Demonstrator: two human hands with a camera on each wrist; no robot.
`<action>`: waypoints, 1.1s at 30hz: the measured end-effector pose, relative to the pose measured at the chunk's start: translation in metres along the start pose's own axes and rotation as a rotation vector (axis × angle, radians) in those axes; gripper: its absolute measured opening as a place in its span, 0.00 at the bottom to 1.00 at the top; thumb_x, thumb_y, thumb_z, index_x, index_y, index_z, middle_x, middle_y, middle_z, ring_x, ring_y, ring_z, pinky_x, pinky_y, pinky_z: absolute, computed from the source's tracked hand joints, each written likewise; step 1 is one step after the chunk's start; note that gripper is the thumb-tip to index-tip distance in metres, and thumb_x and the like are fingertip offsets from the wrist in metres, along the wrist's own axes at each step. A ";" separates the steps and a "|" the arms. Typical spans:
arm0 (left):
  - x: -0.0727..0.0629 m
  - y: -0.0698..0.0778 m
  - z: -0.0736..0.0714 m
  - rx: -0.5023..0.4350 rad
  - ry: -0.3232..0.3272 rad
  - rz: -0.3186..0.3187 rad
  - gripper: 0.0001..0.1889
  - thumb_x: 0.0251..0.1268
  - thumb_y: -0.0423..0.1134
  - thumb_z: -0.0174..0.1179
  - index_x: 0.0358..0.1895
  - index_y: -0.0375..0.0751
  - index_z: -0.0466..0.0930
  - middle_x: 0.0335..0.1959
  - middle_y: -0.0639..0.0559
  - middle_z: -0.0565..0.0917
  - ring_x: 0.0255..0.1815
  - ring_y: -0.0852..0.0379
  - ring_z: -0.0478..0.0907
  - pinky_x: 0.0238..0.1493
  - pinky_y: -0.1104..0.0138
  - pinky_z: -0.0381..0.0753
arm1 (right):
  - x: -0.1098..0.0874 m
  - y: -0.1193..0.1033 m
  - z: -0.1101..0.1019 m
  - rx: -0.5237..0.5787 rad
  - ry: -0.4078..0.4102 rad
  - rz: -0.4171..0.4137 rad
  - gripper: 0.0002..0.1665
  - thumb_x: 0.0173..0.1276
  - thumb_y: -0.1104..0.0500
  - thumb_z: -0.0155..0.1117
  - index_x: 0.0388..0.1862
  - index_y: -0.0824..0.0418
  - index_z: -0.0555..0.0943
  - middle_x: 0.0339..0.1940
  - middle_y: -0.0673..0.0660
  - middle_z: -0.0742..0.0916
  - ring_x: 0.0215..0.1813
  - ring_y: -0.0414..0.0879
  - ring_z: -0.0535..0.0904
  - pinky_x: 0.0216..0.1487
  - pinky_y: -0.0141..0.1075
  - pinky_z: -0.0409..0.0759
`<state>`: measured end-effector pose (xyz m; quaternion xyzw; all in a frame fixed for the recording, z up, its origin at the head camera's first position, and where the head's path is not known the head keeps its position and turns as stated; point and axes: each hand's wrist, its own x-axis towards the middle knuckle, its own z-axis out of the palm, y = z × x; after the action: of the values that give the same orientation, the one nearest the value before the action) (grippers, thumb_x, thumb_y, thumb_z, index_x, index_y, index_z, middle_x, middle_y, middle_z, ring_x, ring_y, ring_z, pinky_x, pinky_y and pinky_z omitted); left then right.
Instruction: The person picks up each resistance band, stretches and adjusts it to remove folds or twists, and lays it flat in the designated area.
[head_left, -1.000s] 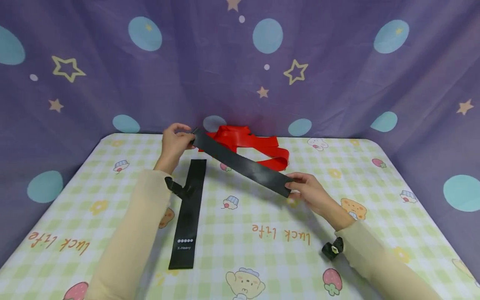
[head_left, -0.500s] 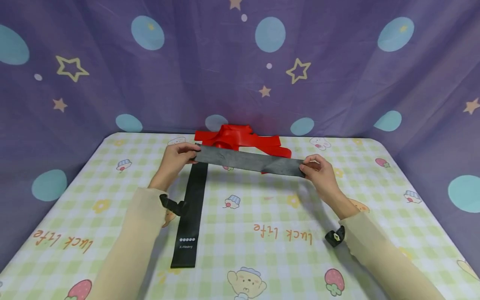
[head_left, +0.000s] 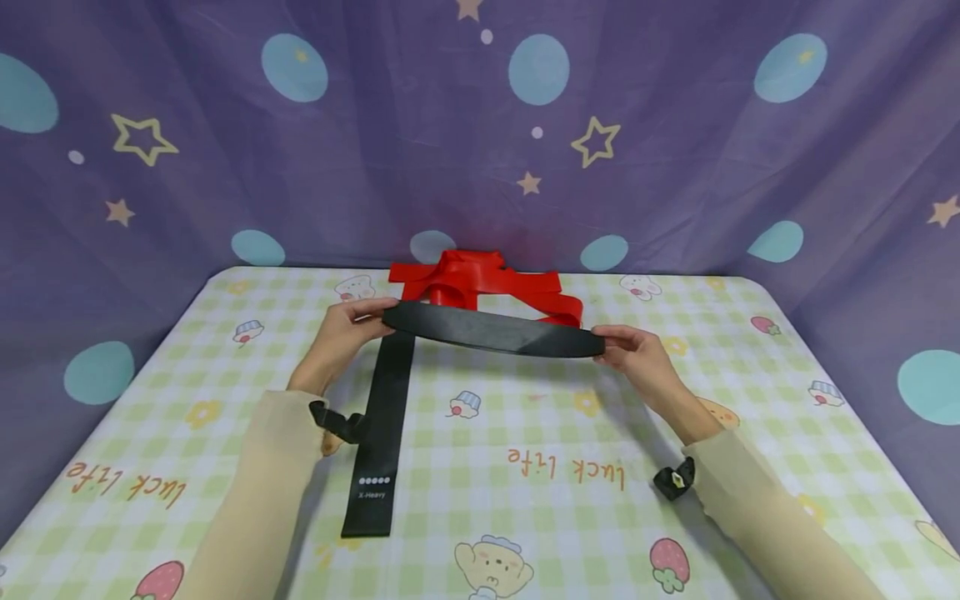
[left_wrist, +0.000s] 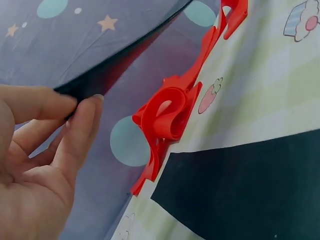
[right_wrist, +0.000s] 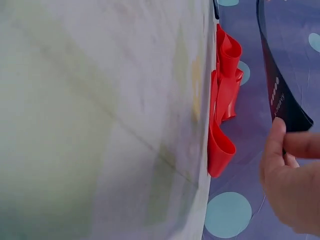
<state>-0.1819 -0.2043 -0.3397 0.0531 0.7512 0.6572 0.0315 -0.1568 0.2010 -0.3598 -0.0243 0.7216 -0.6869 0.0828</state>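
Note:
A black resistance band loop (head_left: 491, 331) is held up between both hands over the far half of the table. My left hand (head_left: 336, 340) pinches its left end between thumb and fingers. Its right end is pinched by my right hand (head_left: 641, 362). The band bows slightly, its lower edge curving down. White dots and lettering show on its underside in the right wrist view. Another black resistance band (head_left: 381, 433), printed "X-Heavy", lies flat below and left of it, its far end partly covered by the held one.
A loosely heaped red band (head_left: 480, 271) lies at the table's back edge, behind the held loop and partly hidden by it. A checked cloth (head_left: 480, 450) with cartoon prints covers the table. Behind hangs a purple curtain (head_left: 420, 150) with stars and ovals.
The held band has gone from a steep slant, left end high, to nearly level and now bows. My left hand has come down; my right has risen slightly and moved right.

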 end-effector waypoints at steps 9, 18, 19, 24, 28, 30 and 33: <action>0.001 0.002 0.004 0.035 0.065 0.019 0.19 0.66 0.29 0.56 0.56 0.17 0.70 0.29 0.63 0.81 0.28 0.69 0.82 0.36 0.75 0.83 | -0.005 0.001 0.002 -0.123 0.015 0.042 0.07 0.68 0.66 0.56 0.41 0.69 0.76 0.25 0.44 0.83 0.29 0.37 0.81 0.35 0.30 0.83; 0.001 0.002 0.003 0.232 0.181 -0.032 0.18 0.65 0.38 0.59 0.50 0.25 0.77 0.23 0.60 0.75 0.21 0.67 0.73 0.26 0.76 0.80 | -0.016 0.000 0.008 -0.313 0.053 0.040 0.11 0.68 0.60 0.59 0.36 0.69 0.74 0.21 0.48 0.77 0.21 0.40 0.73 0.28 0.34 0.78; 0.002 0.002 0.003 0.250 0.187 -0.038 0.18 0.65 0.39 0.59 0.50 0.25 0.78 0.23 0.62 0.75 0.21 0.67 0.72 0.26 0.76 0.79 | -0.018 -0.001 0.009 -0.307 0.050 0.040 0.11 0.68 0.60 0.59 0.36 0.70 0.74 0.22 0.48 0.78 0.23 0.40 0.75 0.30 0.34 0.80; 0.007 0.002 0.006 0.264 0.160 -0.112 0.18 0.67 0.39 0.56 0.50 0.25 0.76 0.30 0.58 0.75 0.26 0.66 0.74 0.29 0.74 0.80 | -0.026 -0.002 0.016 -0.197 0.038 0.083 0.11 0.68 0.63 0.58 0.40 0.73 0.75 0.29 0.49 0.84 0.28 0.40 0.83 0.36 0.34 0.84; 0.012 0.002 0.008 0.207 0.108 -0.209 0.19 0.71 0.40 0.51 0.54 0.24 0.72 0.35 0.52 0.75 0.25 0.66 0.79 0.29 0.72 0.83 | -0.036 0.000 0.026 -0.108 -0.005 0.107 0.10 0.66 0.67 0.57 0.42 0.73 0.71 0.26 0.49 0.85 0.24 0.40 0.83 0.34 0.35 0.85; 0.013 0.001 0.009 0.178 0.094 -0.239 0.20 0.72 0.40 0.50 0.56 0.24 0.70 0.33 0.52 0.76 0.23 0.66 0.80 0.27 0.73 0.82 | -0.041 0.001 0.030 -0.089 -0.045 0.121 0.13 0.65 0.68 0.56 0.45 0.73 0.68 0.25 0.49 0.84 0.23 0.40 0.83 0.33 0.34 0.84; 0.015 0.001 0.011 0.150 0.098 -0.249 0.21 0.71 0.39 0.50 0.58 0.23 0.68 0.27 0.56 0.77 0.19 0.67 0.79 0.23 0.75 0.80 | -0.047 0.002 0.036 -0.097 -0.095 0.161 0.20 0.64 0.68 0.55 0.53 0.74 0.66 0.27 0.50 0.84 0.23 0.39 0.82 0.32 0.34 0.84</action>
<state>-0.1959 -0.1919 -0.3402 -0.0707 0.7997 0.5918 0.0721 -0.1049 0.1722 -0.3597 -0.0028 0.7487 -0.6405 0.1708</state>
